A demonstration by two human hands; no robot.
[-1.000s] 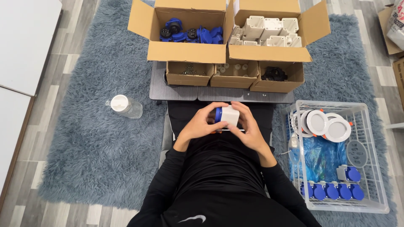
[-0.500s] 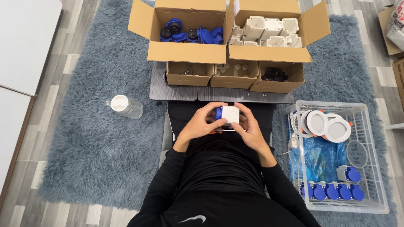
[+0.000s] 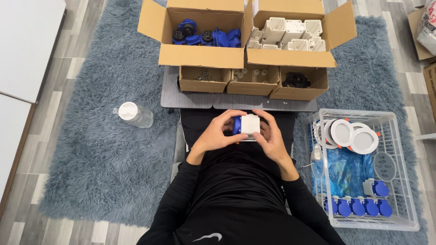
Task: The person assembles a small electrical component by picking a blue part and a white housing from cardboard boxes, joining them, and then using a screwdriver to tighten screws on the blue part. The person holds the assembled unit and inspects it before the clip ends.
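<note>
Left hand (image 3: 217, 134) and right hand (image 3: 271, 136) both curled, clasping white box with blue socket part (image 3: 246, 126) over lap. Finished blue units (image 3: 359, 206) lined in white wire basket (image 3: 399, 174). Cartons of blue parts (image 3: 204, 37) and white housings (image 3: 290, 36) well stocked: much work left.

Black long-sleeved top, small white logo at chest, bare hands.

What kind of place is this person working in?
Probably a home set up for assembly work: a shaggy blue rug on wood-look flooring, cardboard boxes of blue parts and white housings, and a wire basket of assembled pieces.
</note>
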